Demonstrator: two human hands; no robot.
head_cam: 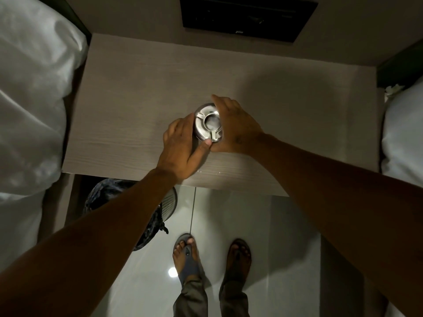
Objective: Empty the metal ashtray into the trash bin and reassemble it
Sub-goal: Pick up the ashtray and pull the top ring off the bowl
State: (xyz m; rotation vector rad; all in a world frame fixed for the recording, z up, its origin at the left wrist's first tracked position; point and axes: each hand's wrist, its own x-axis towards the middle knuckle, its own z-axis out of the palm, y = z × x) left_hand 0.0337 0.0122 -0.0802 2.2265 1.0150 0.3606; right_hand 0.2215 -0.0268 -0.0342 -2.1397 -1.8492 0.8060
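Note:
A round metal ashtray with a notched lid and a centre hole stands on the light wooden bedside table. My left hand wraps its left side, thumb on the front rim. My right hand curves around its right side, fingers over the back edge. Both hands grip it. A mesh trash bin lined with a dark bag sits on the floor under the table's front left edge, partly hidden by my left forearm.
White bedding lies along the left, another white bed on the right. A dark panel is set in the wall behind the table. My feet in sandals stand on the glossy tiled floor.

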